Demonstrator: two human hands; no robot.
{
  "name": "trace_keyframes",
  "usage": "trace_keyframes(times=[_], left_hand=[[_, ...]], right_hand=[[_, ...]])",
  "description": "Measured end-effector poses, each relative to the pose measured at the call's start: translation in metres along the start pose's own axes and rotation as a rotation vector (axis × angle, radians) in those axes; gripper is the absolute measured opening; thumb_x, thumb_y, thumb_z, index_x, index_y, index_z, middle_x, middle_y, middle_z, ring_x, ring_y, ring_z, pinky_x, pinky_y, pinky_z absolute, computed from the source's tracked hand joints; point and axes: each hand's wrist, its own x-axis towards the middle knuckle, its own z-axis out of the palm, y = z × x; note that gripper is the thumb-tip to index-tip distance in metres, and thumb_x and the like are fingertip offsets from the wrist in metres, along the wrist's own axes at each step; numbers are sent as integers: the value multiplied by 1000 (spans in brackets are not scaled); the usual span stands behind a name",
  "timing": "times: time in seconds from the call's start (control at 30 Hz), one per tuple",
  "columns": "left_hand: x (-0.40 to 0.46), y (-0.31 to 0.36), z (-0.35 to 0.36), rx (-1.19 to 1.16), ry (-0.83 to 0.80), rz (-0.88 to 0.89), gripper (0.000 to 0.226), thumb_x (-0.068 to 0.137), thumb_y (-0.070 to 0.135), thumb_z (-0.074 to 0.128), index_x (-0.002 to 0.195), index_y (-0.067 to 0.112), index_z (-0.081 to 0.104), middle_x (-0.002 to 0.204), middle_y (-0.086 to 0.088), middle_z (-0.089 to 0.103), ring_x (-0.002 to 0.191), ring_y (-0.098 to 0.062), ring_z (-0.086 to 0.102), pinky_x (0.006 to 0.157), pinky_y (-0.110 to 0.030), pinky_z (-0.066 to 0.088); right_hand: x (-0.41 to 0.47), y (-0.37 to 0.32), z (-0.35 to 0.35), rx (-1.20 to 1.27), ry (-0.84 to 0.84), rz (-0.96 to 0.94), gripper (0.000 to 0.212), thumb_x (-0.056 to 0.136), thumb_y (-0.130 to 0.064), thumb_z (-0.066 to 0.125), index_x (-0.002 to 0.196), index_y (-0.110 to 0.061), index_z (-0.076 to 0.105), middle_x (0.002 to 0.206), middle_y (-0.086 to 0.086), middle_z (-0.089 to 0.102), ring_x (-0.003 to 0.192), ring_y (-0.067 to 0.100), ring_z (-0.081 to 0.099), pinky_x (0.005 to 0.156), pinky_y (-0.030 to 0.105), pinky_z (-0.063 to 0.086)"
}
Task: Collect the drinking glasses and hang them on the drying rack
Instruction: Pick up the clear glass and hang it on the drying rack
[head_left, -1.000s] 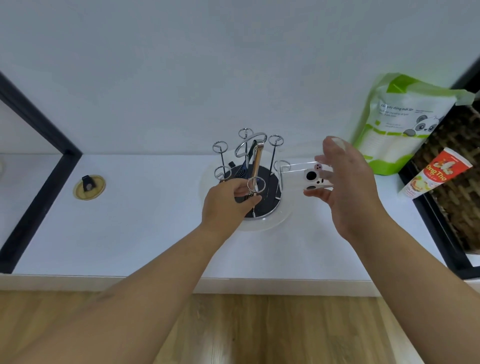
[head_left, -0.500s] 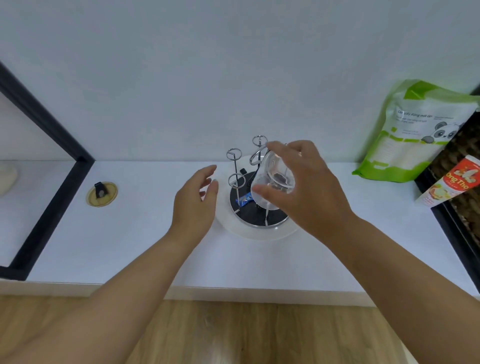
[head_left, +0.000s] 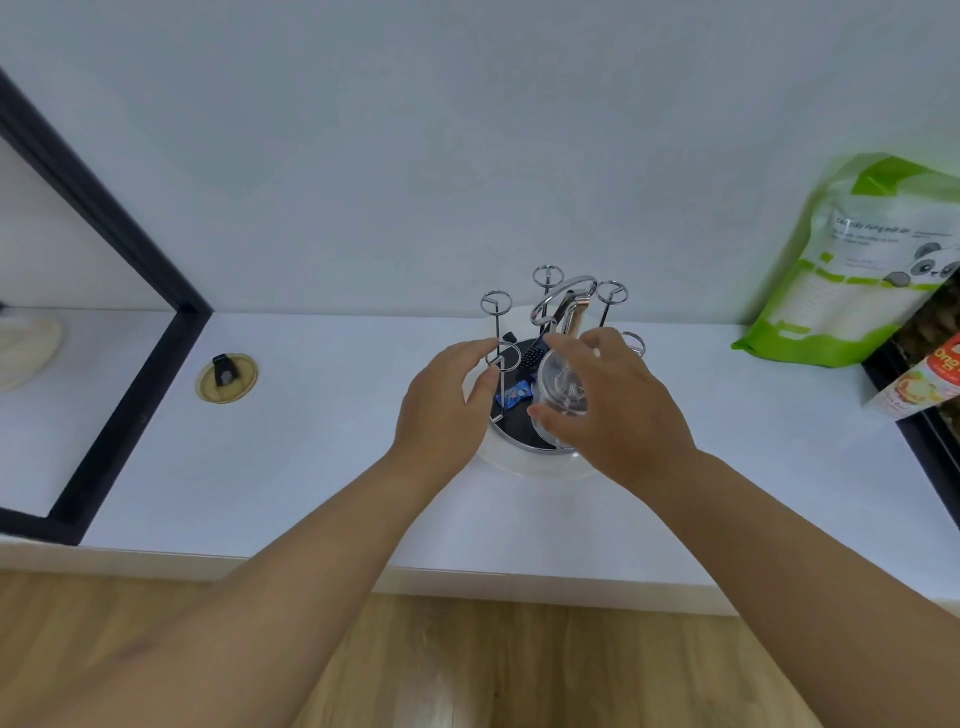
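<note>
Over the drying rack (head_left: 545, 332) on the white counter (head_left: 311, 441), my right hand (head_left: 618, 410) grips one clear drinking glass (head_left: 561, 397), tilted above a front peg. My left hand (head_left: 441, 410) rests at the rack's edge, fingers loose. I count six ring-topped pegs, all apparently bare; none hung, and this one glass is the only one visible.
</note>
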Motion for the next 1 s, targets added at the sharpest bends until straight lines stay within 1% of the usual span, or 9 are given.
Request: trace_keyframes(times=[0.1, 0.43, 0.6, 0.7, 0.77, 0.83, 0.87, 0.93, 1.0], left_hand=[[-1, 2, 2, 2, -1, 0, 34, 104, 25, 57, 138, 24, 64, 134, 10, 65, 124, -7, 57, 106, -36, 47], [-4, 4, 3, 39, 12, 20, 40, 100, 25, 65, 139, 24, 62, 132, 9, 65, 118, -7, 59, 102, -30, 48], [-2, 1, 4, 35, -20, -9, 42, 102, 31, 60, 143, 31, 56, 138, 13, 61, 124, -7, 56, 104, -32, 47], [-1, -2, 5, 56, -74, -31, 46, 103, 35, 56, 148, 37, 47, 148, 17, 52, 133, -7, 49, 104, -27, 39], [1, -2, 3, 89, -107, -39, 50, 104, 36, 54, 152, 38, 41, 153, 17, 46, 138, -6, 43, 105, -24, 32], [5, -1, 0, 129, -148, -47, 52, 105, 37, 51, 156, 36, 37, 159, 14, 40, 145, -8, 36, 108, -24, 28], [8, -1, -2, 148, -175, -55, 53, 106, 39, 49, 157, 36, 35, 162, 11, 37, 148, -10, 32, 112, -27, 27], [19, 4, -9, 171, -238, -104, 55, 106, 47, 44, 159, 37, 32, 168, 5, 27, 155, -16, 20, 122, -38, 22], [29, 11, -17, 190, -277, -167, 59, 105, 56, 39, 160, 39, 28, 172, 2, 16, 158, -18, 10, 125, -45, 15]], right_hand=[[-1, 5, 7, -18, -22, 19, 72, 87, -46, 78, 151, -33, 48, 134, -4, 49, 120, 22, 55, 82, 34, 50], [0, 7, 15, -18, -27, 48, 73, 86, -48, 77, 151, -34, 47, 136, -3, 49, 124, 22, 54, 86, 36, 52], [0, 5, 13, -25, -56, 55, 90, 81, -60, 78, 157, -37, 36, 138, -6, 48, 125, 22, 53, 85, 36, 52], [-1, 1, 8, -24, -76, 62, 99, 77, -67, 77, 159, -39, 29, 141, -7, 48, 124, 22, 55, 86, 38, 53], [-3, -3, 1, -23, -82, 70, 101, 75, -71, 76, 159, -40, 28, 143, -8, 48, 120, 22, 59, 85, 38, 53], [-6, -7, -9, -23, -80, 80, 102, 73, -74, 76, 158, -41, 29, 144, -7, 47, 118, 23, 61, 85, 39, 53], [-8, -9, -14, -24, -76, 82, 102, 72, -75, 75, 157, -42, 29, 145, -7, 47, 118, 23, 61, 85, 39, 54], [-13, -11, -25, -27, -72, 71, 102, 71, -78, 74, 156, -43, 29, 146, -7, 47, 116, 24, 62, 87, 41, 55], [-18, -12, -34, -31, -70, 60, 103, 72, -80, 72, 156, -44, 27, 147, -7, 46, 115, 22, 63, 87, 43, 57]])
